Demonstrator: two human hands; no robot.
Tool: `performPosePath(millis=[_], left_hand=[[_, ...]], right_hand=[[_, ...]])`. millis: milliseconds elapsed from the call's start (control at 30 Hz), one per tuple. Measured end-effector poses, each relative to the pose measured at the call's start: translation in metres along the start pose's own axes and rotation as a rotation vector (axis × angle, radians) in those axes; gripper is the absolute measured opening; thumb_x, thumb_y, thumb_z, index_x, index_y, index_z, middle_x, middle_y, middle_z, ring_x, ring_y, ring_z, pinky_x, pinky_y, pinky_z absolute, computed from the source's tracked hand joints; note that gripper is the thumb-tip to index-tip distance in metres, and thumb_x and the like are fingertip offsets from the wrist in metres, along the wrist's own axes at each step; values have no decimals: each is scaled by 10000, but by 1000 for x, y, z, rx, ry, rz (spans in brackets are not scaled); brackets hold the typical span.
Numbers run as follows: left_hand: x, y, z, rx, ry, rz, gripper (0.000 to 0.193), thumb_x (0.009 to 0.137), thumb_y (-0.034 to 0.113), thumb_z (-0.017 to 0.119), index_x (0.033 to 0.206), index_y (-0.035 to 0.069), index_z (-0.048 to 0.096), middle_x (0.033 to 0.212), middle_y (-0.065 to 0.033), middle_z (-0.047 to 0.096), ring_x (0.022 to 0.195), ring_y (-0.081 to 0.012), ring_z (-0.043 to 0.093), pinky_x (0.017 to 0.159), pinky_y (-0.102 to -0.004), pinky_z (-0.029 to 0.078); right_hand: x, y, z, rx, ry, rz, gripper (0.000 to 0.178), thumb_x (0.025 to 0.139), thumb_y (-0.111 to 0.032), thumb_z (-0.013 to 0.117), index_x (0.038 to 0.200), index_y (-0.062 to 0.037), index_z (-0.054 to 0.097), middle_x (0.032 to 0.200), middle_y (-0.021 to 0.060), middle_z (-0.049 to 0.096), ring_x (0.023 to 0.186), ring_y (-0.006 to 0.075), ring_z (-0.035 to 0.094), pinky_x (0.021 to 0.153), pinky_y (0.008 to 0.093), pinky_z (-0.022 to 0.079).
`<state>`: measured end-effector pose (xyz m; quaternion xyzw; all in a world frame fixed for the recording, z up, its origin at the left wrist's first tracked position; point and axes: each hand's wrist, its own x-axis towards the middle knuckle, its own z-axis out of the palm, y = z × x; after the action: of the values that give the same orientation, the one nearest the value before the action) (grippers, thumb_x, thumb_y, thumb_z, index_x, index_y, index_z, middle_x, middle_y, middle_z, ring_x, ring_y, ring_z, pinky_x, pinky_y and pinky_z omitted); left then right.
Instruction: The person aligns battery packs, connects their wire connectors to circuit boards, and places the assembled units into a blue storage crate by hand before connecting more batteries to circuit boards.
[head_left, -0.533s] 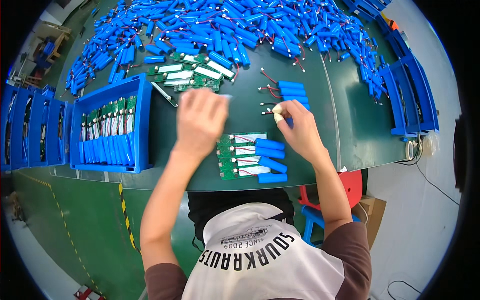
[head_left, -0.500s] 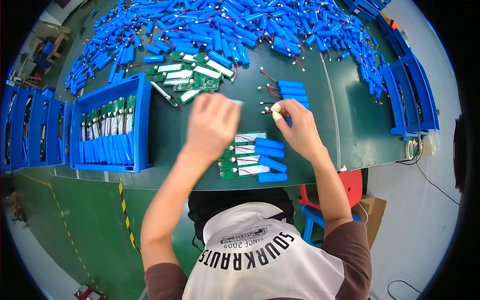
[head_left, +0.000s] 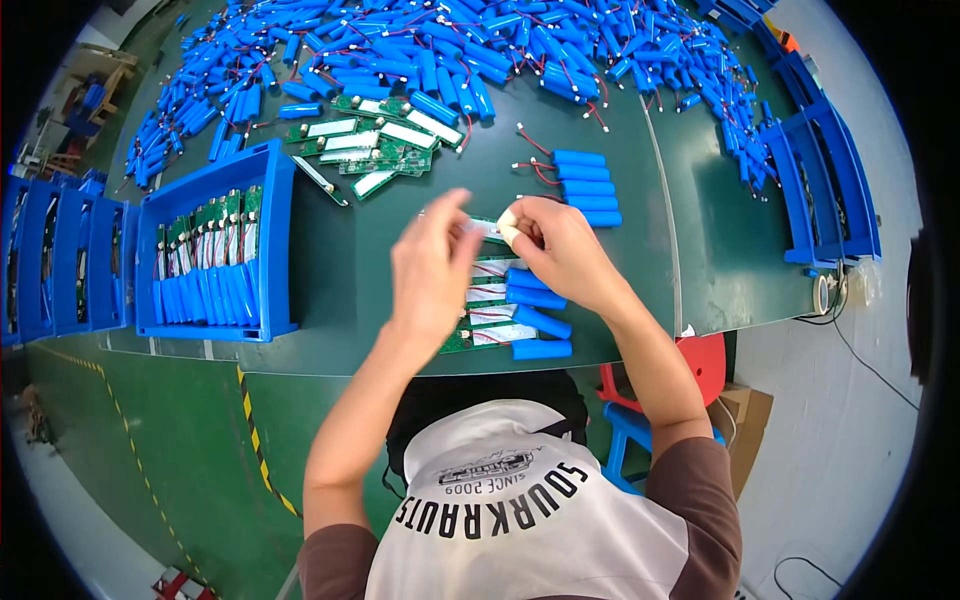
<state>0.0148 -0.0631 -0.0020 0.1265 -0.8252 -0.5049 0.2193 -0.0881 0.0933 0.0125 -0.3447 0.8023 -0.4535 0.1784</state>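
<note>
My left hand [head_left: 432, 270] is over the left part of a row of green circuit boards [head_left: 488, 293], its thumb and fingers apart and slightly blurred. To its right, my right hand [head_left: 558, 245] is closed in a pinch, pale covers on the fingertips; what it grips is hidden. Between the hands a circuit board with a white strip [head_left: 487, 229] shows partly, above the row. Blue cylindrical battery cells [head_left: 541, 349] lie at the right ends of the row, red leads running onto the boards. Just beyond my right hand, several wired blue cells [head_left: 582, 173] are lined up.
A blue bin [head_left: 282, 240] of boards with cells stands at left, more blue bins [head_left: 68, 255] beyond it. Loose circuit boards [head_left: 375, 150] lie ahead. A big heap of blue cells [head_left: 440, 50] covers the far table. Blue trays [head_left: 835, 190] and a tape roll [head_left: 820, 297] are at right.
My right hand has moved left from the lined-up cells toward my left hand. My left hand has turned, its thumb now apart from the fingers. A board strip now shows between them.
</note>
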Motion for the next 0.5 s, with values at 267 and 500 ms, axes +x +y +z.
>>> performPosePath(millis=[267,500], left_hand=[[-16,-19,-23,360,-78,225,230,825,-74,695,1049,-31,712,1078,-120,637,1045,-320,605,862,-428,525],[-36,-24,-10,400,45,254,252,828,-108,686,1074,-57,704,1100,-137,658,1060,-333,633,866,-416,544]], right_hand=[[27,0,24,-383,-40,-193,91,888,-49,594,906,40,599,852,221,642,816,450,618,709,512,488],[24,-7,25,-348,-189,-131,60,873,-29,579,865,28,597,853,226,642,816,453,620,709,530,482]])
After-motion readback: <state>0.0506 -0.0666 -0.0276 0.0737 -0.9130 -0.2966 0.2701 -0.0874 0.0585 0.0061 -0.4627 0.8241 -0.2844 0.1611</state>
